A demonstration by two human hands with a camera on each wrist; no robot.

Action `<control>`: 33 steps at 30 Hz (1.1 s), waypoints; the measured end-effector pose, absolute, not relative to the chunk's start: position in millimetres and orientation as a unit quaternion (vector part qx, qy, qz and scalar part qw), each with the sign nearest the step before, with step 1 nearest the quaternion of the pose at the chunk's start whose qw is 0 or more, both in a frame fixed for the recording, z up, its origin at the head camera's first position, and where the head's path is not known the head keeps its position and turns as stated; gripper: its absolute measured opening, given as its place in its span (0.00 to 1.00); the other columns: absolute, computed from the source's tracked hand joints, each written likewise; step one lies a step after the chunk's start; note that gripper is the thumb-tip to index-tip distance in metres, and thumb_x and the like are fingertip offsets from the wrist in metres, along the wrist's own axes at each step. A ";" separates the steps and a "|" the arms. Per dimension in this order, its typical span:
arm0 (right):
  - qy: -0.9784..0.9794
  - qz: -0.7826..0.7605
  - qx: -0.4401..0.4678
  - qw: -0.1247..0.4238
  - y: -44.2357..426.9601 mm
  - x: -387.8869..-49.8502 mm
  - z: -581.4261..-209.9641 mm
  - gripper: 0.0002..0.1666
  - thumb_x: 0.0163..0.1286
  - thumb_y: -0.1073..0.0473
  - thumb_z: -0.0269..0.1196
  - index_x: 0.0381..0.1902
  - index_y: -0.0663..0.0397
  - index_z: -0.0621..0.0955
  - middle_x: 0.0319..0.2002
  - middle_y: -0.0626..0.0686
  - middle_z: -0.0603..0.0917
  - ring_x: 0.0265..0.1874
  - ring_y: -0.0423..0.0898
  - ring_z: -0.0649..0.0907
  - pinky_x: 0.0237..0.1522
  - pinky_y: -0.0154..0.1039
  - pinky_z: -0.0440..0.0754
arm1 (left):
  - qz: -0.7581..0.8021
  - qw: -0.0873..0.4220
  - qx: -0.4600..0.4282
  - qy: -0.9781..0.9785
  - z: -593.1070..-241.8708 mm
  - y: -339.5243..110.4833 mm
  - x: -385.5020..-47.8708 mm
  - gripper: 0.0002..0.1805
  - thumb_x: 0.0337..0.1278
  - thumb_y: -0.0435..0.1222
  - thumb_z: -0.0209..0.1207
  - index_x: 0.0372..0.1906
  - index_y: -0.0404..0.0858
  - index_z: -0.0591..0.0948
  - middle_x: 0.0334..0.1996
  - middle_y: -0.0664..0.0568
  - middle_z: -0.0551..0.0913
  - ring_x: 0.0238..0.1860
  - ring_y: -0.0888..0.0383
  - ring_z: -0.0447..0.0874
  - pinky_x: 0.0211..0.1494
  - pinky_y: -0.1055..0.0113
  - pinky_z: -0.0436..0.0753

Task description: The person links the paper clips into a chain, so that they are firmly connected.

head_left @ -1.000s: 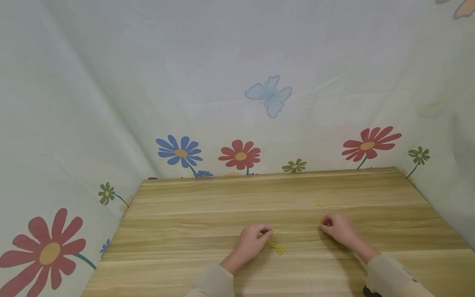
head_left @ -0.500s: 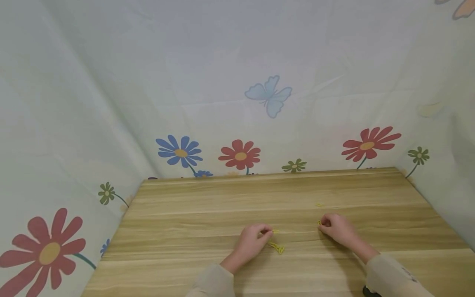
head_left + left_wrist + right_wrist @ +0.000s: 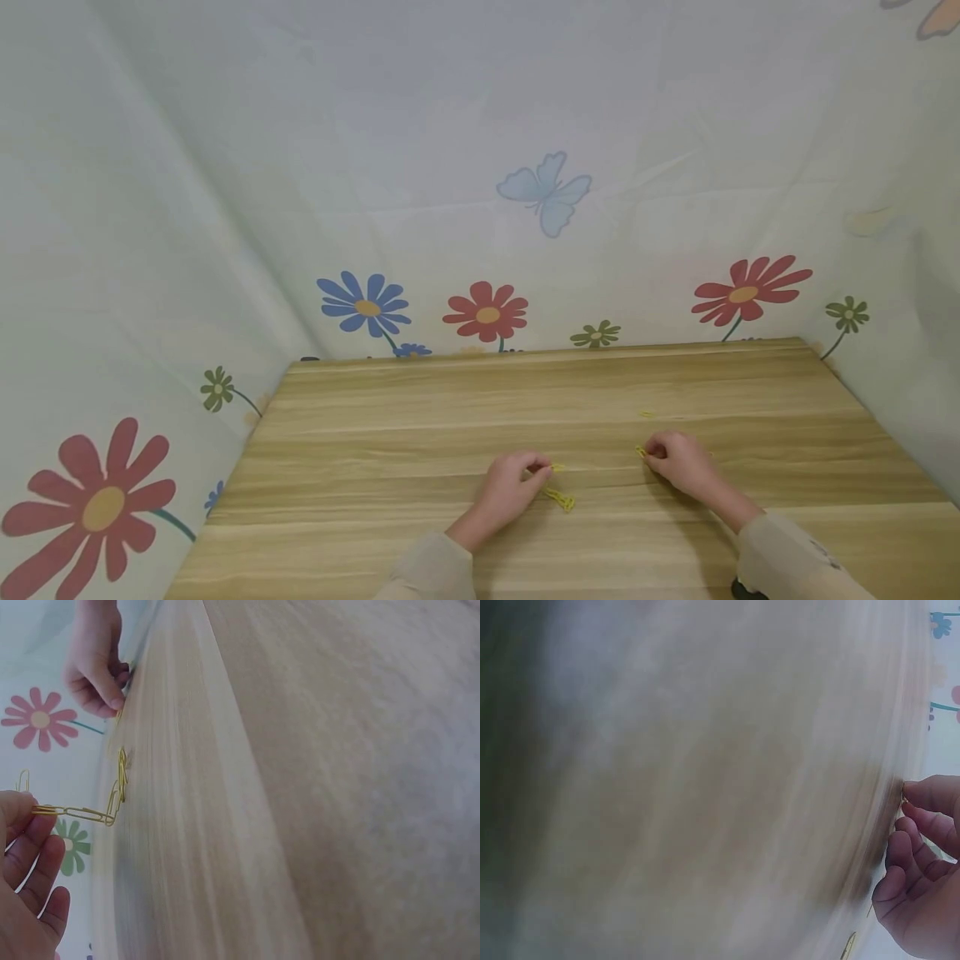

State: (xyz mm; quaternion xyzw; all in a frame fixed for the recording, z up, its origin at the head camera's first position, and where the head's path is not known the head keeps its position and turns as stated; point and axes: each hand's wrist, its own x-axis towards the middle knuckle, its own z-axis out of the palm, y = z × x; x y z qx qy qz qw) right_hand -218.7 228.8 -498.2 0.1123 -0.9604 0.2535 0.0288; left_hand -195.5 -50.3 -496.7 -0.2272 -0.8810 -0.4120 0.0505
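Note:
My left hand (image 3: 506,493) pinches the end of a chain of linked yellow paper clips (image 3: 559,499) between thumb and index finger. In the left wrist view the chain (image 3: 84,814) droops from the fingertips, its far end against the wooden table, and one clip (image 3: 24,780) stands up past the fingers. To the right, my right hand (image 3: 684,463) pinches a single yellow paper clip (image 3: 641,451) just above the tabletop, its tip poking out leftward. A gap separates the hands. In the right wrist view the fingers of that hand (image 3: 922,877) mostly hide the clip.
Another yellow paper clip (image 3: 647,414) lies on the wooden table (image 3: 420,400) beyond my right hand. A flowered cloth (image 3: 600,250) hangs behind the table and along its sides. Something dark (image 3: 747,588) sits under the right sleeve.
The paper clip in my right hand now sticks out farther to the left from the fingertips, and that hand has shifted slightly left. My left hand and the chain have barely moved.

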 end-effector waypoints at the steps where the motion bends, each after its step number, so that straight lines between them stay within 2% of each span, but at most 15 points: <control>1: -0.960 0.254 0.112 0.030 228.3 -218.6 -497.9 0.04 0.50 0.65 0.63 0.26 0.58 0.80 0.24 0.49 0.78 0.25 0.41 0.74 0.27 0.36 0.72 | -0.411 0.051 -0.228 -0.881 -496.9 -50.4 -195.7 0.09 0.55 0.39 0.55 0.34 0.39 0.82 0.30 0.56 0.83 0.33 0.67 0.78 0.36 0.75 0.75; 9: -0.957 0.257 0.124 0.041 227.7 -220.6 -500.3 0.03 0.49 0.67 0.63 0.25 0.57 0.78 0.21 0.47 0.77 0.23 0.39 0.73 0.26 0.34 0.69 | -0.409 0.034 -0.215 -0.886 -495.6 -49.9 -195.8 0.09 0.55 0.40 0.55 0.35 0.40 0.82 0.31 0.57 0.83 0.34 0.68 0.77 0.37 0.74 0.75; 33: -0.957 0.255 0.130 0.039 222.3 -216.4 -498.8 0.08 0.48 0.71 0.60 0.27 0.57 0.78 0.23 0.46 0.76 0.24 0.39 0.72 0.26 0.33 0.69 | -0.406 0.046 -0.224 -0.885 -496.5 -49.5 -196.4 0.09 0.55 0.40 0.55 0.34 0.41 0.82 0.30 0.57 0.83 0.34 0.68 0.77 0.37 0.74 0.76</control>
